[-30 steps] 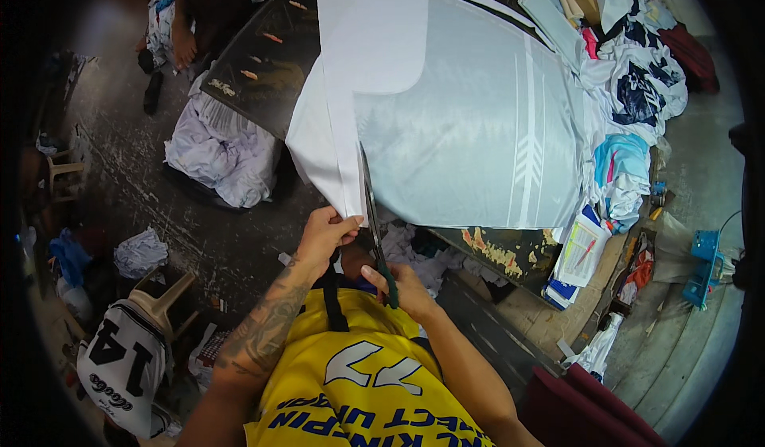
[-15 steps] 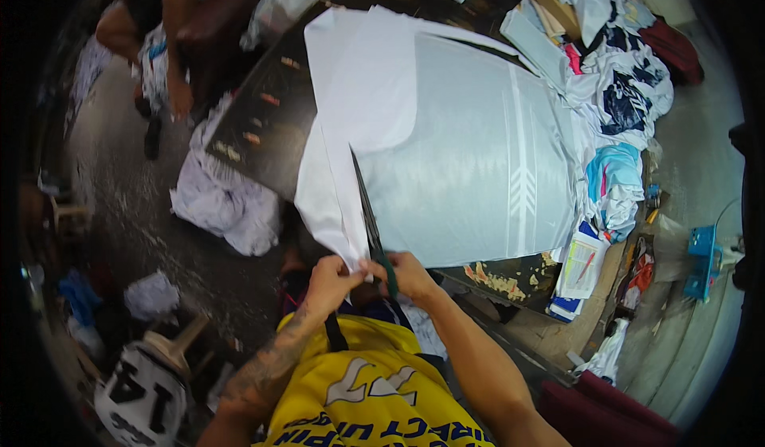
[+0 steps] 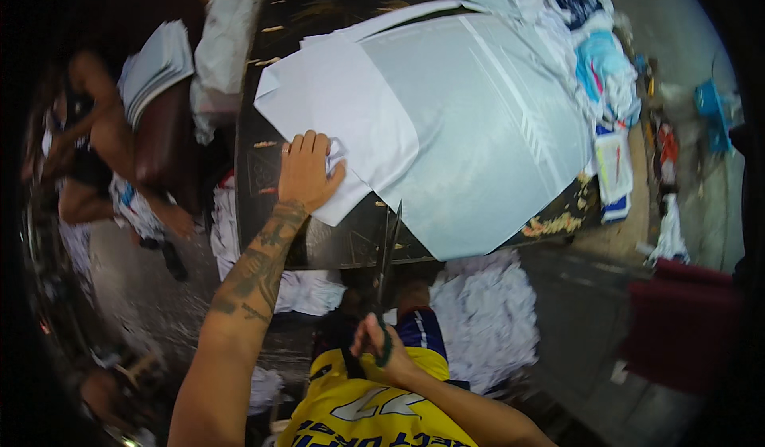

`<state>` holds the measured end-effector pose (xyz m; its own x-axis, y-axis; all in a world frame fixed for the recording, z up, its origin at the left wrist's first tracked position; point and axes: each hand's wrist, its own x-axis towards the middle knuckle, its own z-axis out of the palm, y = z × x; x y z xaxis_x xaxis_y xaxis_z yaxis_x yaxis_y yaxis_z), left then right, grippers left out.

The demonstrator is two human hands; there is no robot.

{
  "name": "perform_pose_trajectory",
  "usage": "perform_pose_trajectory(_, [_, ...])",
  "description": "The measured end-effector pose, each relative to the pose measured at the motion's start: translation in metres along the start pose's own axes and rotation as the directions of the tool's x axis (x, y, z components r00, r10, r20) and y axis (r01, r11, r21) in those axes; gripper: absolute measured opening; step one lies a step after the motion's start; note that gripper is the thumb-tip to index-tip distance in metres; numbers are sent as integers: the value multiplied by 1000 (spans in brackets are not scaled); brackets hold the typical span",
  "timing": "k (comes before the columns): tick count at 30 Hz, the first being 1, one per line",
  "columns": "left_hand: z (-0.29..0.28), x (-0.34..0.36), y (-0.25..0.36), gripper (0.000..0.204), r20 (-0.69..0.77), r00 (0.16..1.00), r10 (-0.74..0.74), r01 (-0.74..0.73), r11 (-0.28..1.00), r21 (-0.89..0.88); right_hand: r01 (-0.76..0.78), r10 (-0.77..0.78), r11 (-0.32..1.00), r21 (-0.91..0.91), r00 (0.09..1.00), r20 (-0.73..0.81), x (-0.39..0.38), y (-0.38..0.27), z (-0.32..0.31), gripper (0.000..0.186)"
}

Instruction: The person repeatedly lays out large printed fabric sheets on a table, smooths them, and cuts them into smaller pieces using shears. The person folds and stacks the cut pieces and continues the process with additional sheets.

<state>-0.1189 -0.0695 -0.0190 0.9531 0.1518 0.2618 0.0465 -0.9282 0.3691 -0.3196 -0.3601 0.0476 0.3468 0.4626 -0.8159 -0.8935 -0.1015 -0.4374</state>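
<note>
My left hand [image 3: 307, 172] rests with spread, slightly bent fingers on the left part of a white fabric piece [image 3: 351, 108], where the cloth is creased beside my thumb. Beneath it lies a larger pale grey-blue sheet [image 3: 478, 144] with white stripes and chevrons, on a worn dark tabletop [image 3: 263, 240]. My right hand [image 3: 378, 343] is closed on the dark green handle of long scissors [image 3: 386, 264], low in front of my yellow shirt. The blades point up to the table's near side, by the corner where fabric and sheet meet.
Another person [image 3: 92, 128] sits at the left beside a maroon cushioned seat [image 3: 167, 148] bearing stacked sheets [image 3: 155, 68]. Piled garments [image 3: 598, 72] line the table's right. White cloth heaps [image 3: 478, 319] lie below its front edge, with maroon cloth [image 3: 677, 327] and a blue stand [image 3: 713, 116] at the right.
My left hand has moved up from the fabric's lower corner onto its left part, which now lies further up. My right hand and scissors have dropped away from the cut. The view has shifted.
</note>
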Motion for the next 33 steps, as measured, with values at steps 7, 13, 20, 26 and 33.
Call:
perform_pose_trajectory(7, [15, -17, -12, 75, 5, 1000, 14, -14, 998, 69, 318, -205, 888, 333, 920, -334, 119, -28, 149, 57])
perform_pose_trajectory(13, [6, 0, -6, 82, -49, 987, 152, -145, 982, 119, 200, -161, 977, 73, 918, -363, 78, -19, 98, 56])
perform_pose_trajectory(20, [-5, 9, 105, 63, 143, 978, 151, -89, 925, -369, -120, -20, 937, -328, 919, -394, -16, 10, 31, 78])
perform_pose_trajectory(26, [89, -55, 259, 52, 359, 544, 759, -635, 651, -415, -36, -84, 960, -278, 910, -406, -16, 27, 38, 72])
perform_pose_trajectory(33, [7, 23, 121, 27, 36, 998, 50, -38, 956, -291, 133, -126, 991, 0, 939, -320, 11, 35, 48, 55])
